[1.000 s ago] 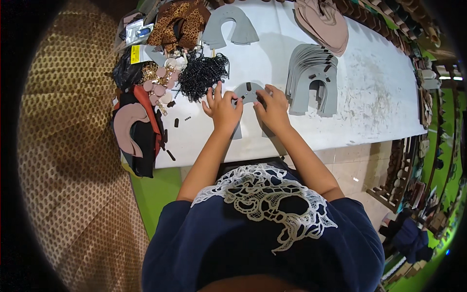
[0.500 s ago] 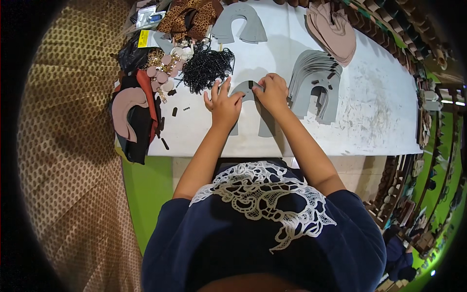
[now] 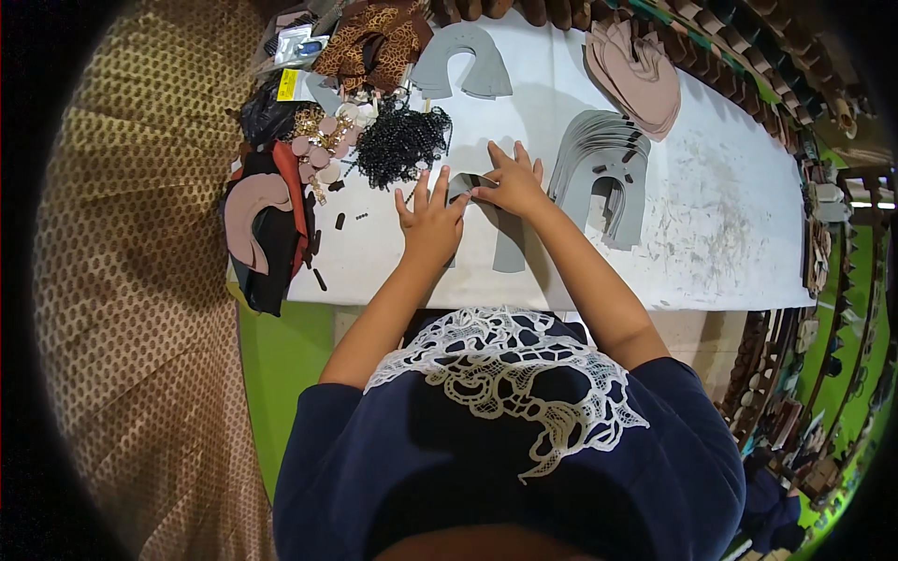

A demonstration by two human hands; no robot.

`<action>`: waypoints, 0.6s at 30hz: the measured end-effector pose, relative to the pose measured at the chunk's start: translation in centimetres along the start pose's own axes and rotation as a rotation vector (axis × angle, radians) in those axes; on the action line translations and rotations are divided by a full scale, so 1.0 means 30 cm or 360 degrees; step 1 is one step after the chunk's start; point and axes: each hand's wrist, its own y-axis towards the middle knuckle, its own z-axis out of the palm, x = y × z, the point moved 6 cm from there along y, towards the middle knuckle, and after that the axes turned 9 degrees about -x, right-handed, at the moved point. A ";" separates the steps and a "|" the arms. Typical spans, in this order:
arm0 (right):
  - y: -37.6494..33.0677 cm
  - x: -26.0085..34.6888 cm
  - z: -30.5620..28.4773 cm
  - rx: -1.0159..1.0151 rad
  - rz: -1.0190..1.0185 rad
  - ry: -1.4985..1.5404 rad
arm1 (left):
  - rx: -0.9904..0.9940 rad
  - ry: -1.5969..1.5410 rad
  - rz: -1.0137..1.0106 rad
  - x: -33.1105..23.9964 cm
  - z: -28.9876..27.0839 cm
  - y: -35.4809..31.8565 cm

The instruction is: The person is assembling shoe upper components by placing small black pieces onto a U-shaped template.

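Note:
A grey U-shaped shoe-upper piece (image 3: 508,245) lies on the white table in front of me, its curve pointing away and its two legs toward me. My left hand (image 3: 432,231) rests at the left of the curve, fingers spread, thumb on the piece. From the other side my right hand (image 3: 514,186) meets it, thumb down on the curve and the other fingers spread. A small dark strip on the curve is partly hidden by the right hand. Close to the right hand lies a fanned stack of grey U-shaped pieces (image 3: 631,208) with several small black tabs on top.
Beyond my left hand is a heap of black beaded cord (image 3: 402,140), with pink discs (image 3: 311,150) beside it. More grey pieces (image 3: 463,47) and pink pieces (image 3: 645,79) lie farther back. Black and red material (image 3: 271,220) hangs at the left edge. Racks (image 3: 748,70) line the right.
My right hand's fingers have gone from bunched over the dark strip to spread out, thumb on the curve. The left hand's fingers have spread a little. The whole view has shifted slightly.

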 end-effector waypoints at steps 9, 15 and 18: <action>0.017 -0.002 0.022 0.0121 0.0164 0.0186 | 0.0247 0.0020 0.0005 -0.004 0.008 -0.007; 0.012 0.003 0.021 0.0118 0.0145 0.0217 | 0.0400 -0.0034 -0.0027 0.018 0.014 0.007; 0.023 0.020 0.000 0.0137 0.0108 0.0318 | 0.0504 -0.0081 -0.0025 0.030 0.017 -0.015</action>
